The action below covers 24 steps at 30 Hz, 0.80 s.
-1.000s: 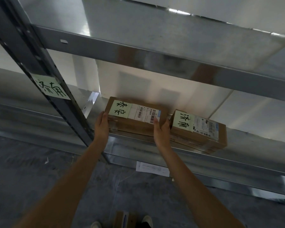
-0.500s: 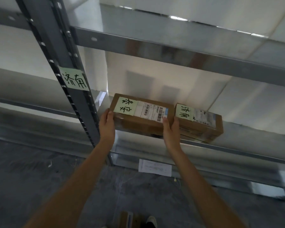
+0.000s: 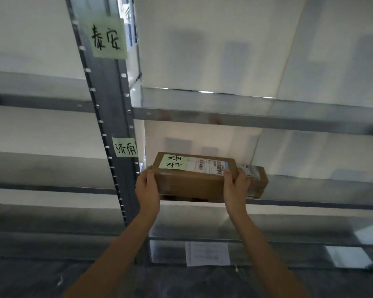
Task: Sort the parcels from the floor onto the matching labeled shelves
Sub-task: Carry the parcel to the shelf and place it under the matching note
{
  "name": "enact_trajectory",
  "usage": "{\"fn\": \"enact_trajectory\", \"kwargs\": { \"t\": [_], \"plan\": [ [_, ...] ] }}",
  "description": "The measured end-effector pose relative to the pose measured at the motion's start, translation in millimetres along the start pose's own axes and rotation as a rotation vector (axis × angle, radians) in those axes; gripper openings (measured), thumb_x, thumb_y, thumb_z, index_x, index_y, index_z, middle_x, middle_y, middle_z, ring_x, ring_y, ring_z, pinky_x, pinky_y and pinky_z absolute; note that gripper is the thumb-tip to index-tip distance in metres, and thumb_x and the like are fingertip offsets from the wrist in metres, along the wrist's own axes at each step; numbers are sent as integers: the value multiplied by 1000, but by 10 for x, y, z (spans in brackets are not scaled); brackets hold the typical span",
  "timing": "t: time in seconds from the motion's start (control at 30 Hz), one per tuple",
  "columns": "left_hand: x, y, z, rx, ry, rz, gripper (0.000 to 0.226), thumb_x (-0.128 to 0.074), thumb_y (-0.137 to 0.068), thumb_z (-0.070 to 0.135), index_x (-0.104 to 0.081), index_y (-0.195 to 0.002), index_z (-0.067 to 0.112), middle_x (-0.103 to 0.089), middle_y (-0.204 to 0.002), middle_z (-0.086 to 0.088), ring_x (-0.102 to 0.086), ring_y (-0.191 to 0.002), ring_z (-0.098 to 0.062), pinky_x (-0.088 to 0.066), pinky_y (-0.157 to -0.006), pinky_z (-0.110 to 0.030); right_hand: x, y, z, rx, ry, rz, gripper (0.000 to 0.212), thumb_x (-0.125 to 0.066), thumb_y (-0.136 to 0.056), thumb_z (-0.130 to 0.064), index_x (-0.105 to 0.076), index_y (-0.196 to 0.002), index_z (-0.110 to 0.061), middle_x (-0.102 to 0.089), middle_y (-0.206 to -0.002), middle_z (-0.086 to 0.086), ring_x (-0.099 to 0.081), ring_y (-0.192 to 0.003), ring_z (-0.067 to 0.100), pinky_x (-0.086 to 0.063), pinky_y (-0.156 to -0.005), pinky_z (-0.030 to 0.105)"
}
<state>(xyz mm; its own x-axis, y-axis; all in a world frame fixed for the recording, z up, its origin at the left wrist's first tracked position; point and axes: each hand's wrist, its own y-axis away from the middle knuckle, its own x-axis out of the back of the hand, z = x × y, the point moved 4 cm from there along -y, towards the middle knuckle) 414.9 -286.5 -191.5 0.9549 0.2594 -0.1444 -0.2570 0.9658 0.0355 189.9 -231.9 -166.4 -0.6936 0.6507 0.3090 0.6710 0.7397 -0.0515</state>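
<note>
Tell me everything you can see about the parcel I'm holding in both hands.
The parcel is a flat, oblong brown cardboard box, roughly level, at the height of the shelf marked 济南. On top sit a pale green note handwritten 泰安 and a white shipping label with barcodes. The left hand grips its left end, the right hand its right end. Whether it rests on the shelf is unclear. It partly hides another box behind.

Left hand [image 3: 148, 190] and right hand [image 3: 235, 188] grip the ends of a cardboard parcel [image 3: 194, 179]; a second parcel [image 3: 255, 179] lies at its 3 o'clock on the shelf [image 3: 310, 204].
</note>
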Motion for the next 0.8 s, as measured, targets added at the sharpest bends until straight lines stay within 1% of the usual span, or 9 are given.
{"fn": "enact_trajectory", "kwargs": {
  "t": [0.07,0.17,0.27,0.33,0.43,0.53,0.63,0.73,0.8],
  "plan": [
    [15,71,186,-47,8,26,33,-39,-106,30,-59,-126,15,-58,-127,-10,-55,-117,-26,-49,-103,-48,130,81,-190,32,5,57,59,-44,-104,-44,-30,-153,-14,-30,-157,15,-41,-139,34,-39,-110,44],
    [5,199,511,-154,52,43,26,-37,-106,24,-58,-119,18,-56,-124,-10,-53,-113,-21,-48,-97,-36,351,197,-502,113,-5,142,53,-43,-105,-42,-37,-149,-13,-38,-149,13,-46,-130,29,-36,-96,30],
    [-62,305,820,-226,132,39,29,-37,-105,24,-56,-123,13,-55,-124,-13,-52,-111,-21,-44,-83,-27,540,266,-813,196,-47,194,50,-43,-104,-44,-38,-146,-16,-40,-142,9,-50,-119,22,-38,-91,27],
    [-141,345,1044,-277,175,23,30,-37,-102,27,-57,-122,15,-54,-123,-11,-51,-109,-19,-44,-83,-27,637,247,-1018,240,-98,201,50,-43,-104,-44,-37,-146,-17,-38,-142,8,-48,-116,17,-41,-90,28],
    [-286,289,1404,-330,200,-11,25,-36,-103,28,-55,-119,26,-54,-122,-4,-51,-112,-16,-45,-90,-31,747,123,-1345,297,-145,179,52,-43,-104,-44,-36,-149,-17,-38,-146,6,-43,-113,10,-38,-91,25],
    [-461,110,1700,-367,153,-53,36,-31,-106,30,-54,-133,22,-52,-128,-1,-49,-117,-14,-41,-97,-28,801,-96,-1620,356,-176,145,54,-45,-105,-43,-34,-151,-18,-41,-147,5,-41,-115,8,-33,-94,24],
    [-629,-132,1937,-391,87,-104,41,-29,-107,30,-49,-141,20,-50,-132,0,-47,-121,-13,-39,-95,-20,763,-333,-1810,395,-134,99,58,-46,-104,-42,-30,-154,-16,-37,-148,6,-37,-117,8,-31,-97,23],
    [-824,-406,2047,-349,39,-164,41,-29,-104,37,-52,-134,22,-54,-131,-5,-51,-123,-22,-41,-107,-39,651,-596,-1923,425,-98,68,59,-49,-104,-39,-30,-154,-14,-37,-148,8,-40,-117,10,-34,-98,24],
    [-933,-525,2068,-291,36,-160,50,-32,-93,50,-57,-127,23,-58,-126,-7,-54,-119,-25,-42,-109,-47,565,-782,-1939,415,-81,57,58,-50,-104,-37,-31,-153,-14,-39,-147,9,-44,-119,14,-37,-97,25]
  ]
}}
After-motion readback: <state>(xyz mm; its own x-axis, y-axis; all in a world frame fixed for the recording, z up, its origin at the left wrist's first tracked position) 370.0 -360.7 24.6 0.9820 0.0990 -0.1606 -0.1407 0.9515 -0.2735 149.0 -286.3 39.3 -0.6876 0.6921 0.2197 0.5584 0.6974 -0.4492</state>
